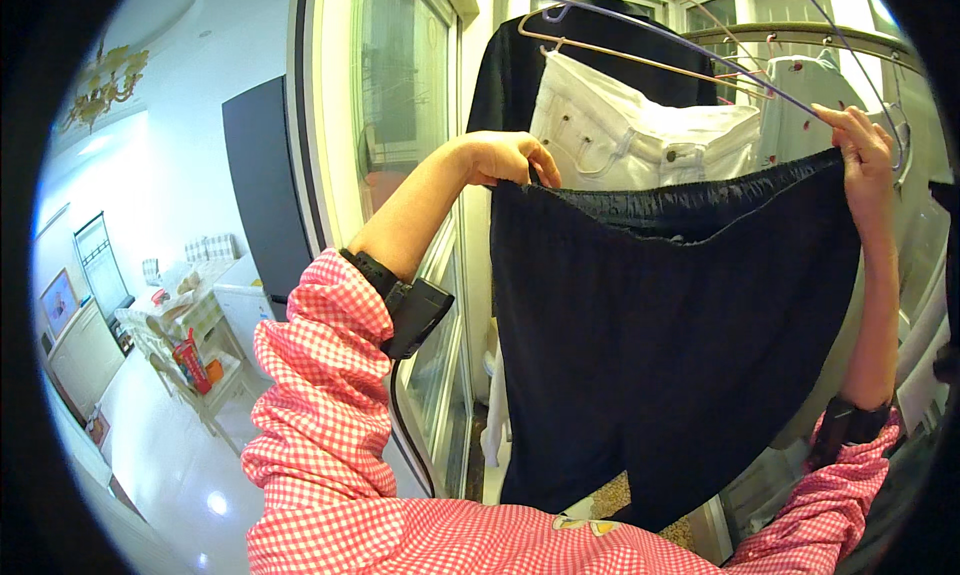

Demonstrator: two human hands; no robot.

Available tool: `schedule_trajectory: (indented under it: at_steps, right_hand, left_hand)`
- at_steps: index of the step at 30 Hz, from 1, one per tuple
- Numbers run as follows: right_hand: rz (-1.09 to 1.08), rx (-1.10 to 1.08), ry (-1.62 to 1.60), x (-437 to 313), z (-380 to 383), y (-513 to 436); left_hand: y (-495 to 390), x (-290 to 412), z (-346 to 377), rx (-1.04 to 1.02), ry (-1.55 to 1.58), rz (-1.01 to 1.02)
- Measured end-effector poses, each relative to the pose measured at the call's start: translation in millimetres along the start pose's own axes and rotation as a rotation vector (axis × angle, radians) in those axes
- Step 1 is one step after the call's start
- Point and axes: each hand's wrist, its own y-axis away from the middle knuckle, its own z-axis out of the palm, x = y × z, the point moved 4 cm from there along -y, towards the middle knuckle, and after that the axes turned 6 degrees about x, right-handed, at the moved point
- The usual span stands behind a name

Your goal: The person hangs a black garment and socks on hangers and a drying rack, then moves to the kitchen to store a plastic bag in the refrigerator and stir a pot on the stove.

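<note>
Black elastic-waist trousers (660, 320) hang spread out between my two hands. My left hand (525, 158) grips the waistband at its left end, and a small black loop shows by the fingers. At the waistband's right end my right hand (862, 143) pinches the cloth, its fingers also against the lower bar of a purple wire hanger (697, 49). Behind the waistband, white button-front jeans (645, 139) hang from a pale pink hanger (645, 63). The trousers hide the lower part of the jeans.
A black top (502, 72) hangs behind the jeans. A pale patterned garment (802, 102) hangs from a curved rail (795, 31) at the right. Close on the left stands a framed glass door (397, 87). Beyond it are a tall dark panel (262, 192) and a cloth-covered table (176, 301).
</note>
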Motion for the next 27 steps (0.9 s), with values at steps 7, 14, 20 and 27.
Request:
schedule_trajectory:
  at_steps: [7, 14, 20, 27]
  right_hand:
    - [0.0, -0.017, -0.025, -4, 3, -1]
    - [-0.069, 0.007, -0.026, -12, -2, -5]
    - [-0.125, 0.009, -0.061, -11, -11, -3]
    - [-0.1, -0.005, -0.101, -13, -15, -3]
  left_hand:
    - [47, -4, 3, 0.412, -0.629, -0.184]
    - [50, -7, -17, 0.531, 0.523, -0.251]
    - [26, 10, -47, 0.385, 1.03, -0.088]
    - [1, 27, -69, 0.221, 1.416, 0.102]
